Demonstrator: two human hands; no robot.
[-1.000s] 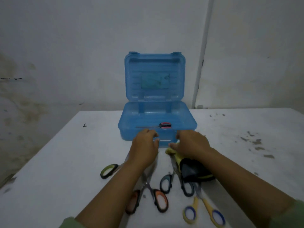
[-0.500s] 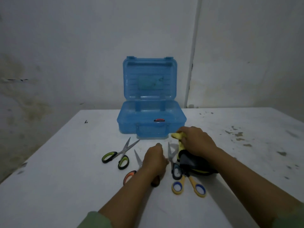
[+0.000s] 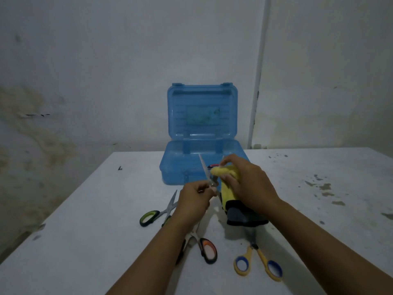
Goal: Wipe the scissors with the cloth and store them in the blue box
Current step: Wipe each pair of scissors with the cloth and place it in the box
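Stained white surface, grubby wall behind. Left hand gripping open scissors, right hand clutching yellow cloth.

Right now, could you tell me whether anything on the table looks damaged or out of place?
The table has dark, chipped-looking patches on its right side. Three scissors lie loose, unstored. Nothing looks spilled.

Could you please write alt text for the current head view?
A left hand holds open scissors upright while the right hand wipes them with a yellow cloth. Behind stands an open blue box; three more scissors lie on the white table.
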